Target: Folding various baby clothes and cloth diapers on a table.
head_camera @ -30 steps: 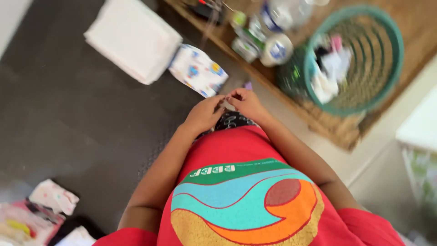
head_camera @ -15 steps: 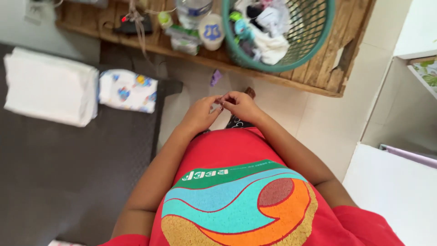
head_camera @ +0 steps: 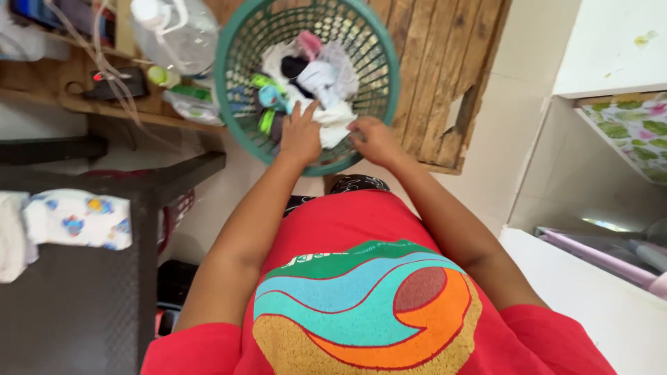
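**A:** How far along is the sorting of the green basket?

**B:** Judging by its contents, early. The basket is well filled with small garments: white, black, pink and green pieces in a heap. Two folded items, a white cloth and a printed cloth, lie at the left edge of the dark worktop. The basket stands on the wooden pallet, near its front edge.

**A:** And the pose of the hands?

**B:** Both arms reach forward over the near rim. The left hand lies palm down, fingers extended onto the white garment on top of the heap, pressing rather than pinching. The right hand curls at the garment's right edge, its fingers apparently closing on the cloth; whether they hold it firmly cannot be told.
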